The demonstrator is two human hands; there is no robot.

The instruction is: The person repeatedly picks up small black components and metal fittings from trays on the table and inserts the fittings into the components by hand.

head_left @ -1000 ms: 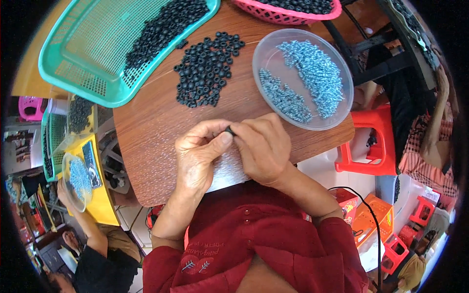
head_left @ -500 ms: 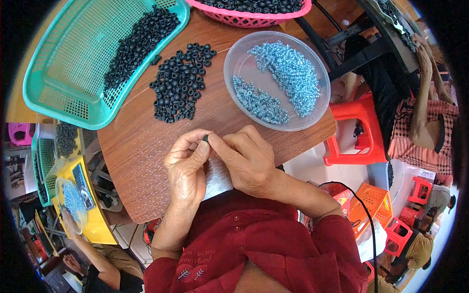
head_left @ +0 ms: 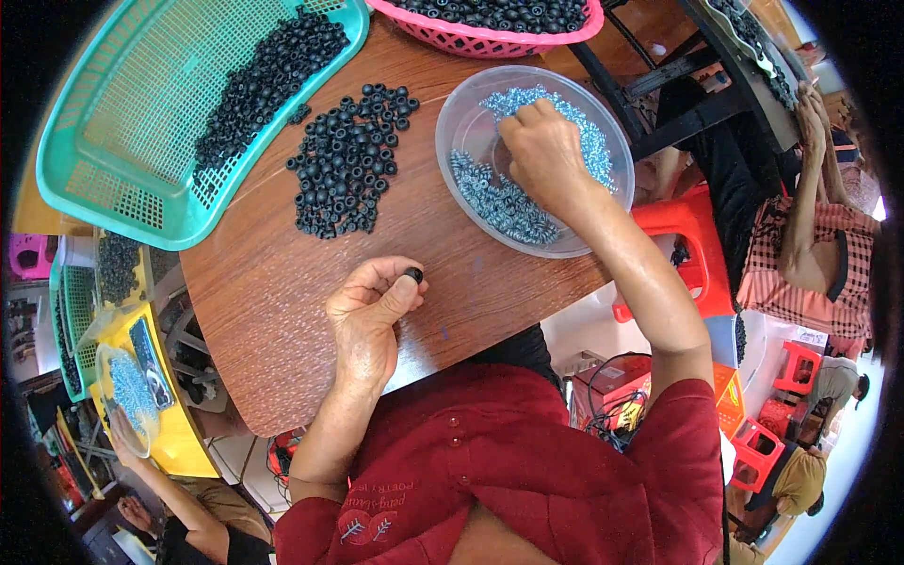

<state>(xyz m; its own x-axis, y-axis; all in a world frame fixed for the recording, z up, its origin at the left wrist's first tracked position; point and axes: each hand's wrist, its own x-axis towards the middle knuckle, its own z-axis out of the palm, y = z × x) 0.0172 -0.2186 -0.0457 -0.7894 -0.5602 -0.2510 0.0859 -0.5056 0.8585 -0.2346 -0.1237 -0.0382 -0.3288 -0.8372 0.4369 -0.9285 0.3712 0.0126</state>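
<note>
My left hand (head_left: 365, 315) is above the near part of the table, pinching one small round black piece (head_left: 413, 275) between thumb and fingers. Over a clear round plastic bowl (head_left: 461, 212), my right hand (head_left: 544, 151) reaches in with its fingers drawn together. Whatever those fingertips hold is hidden. The bowl carries two heaps of small shiny bluish coil-like pieces (head_left: 513, 212), and the hand is nearest the far one. Left of the bowl, a loose pile of black pieces (head_left: 344, 165) with round openings lies directly on the wood.
A green mesh basket (head_left: 104, 174) with black pieces stands at the far left of the brown table (head_left: 273, 348). At the far edge is a pink basket (head_left: 490, 38) of black pieces. A red stool (head_left: 692, 264) is at right. Other people work at tables on both sides.
My right hand has left my left hand and moved far and right into the bowl. The left hand stays in nearly the same place, still pinching the black piece.
</note>
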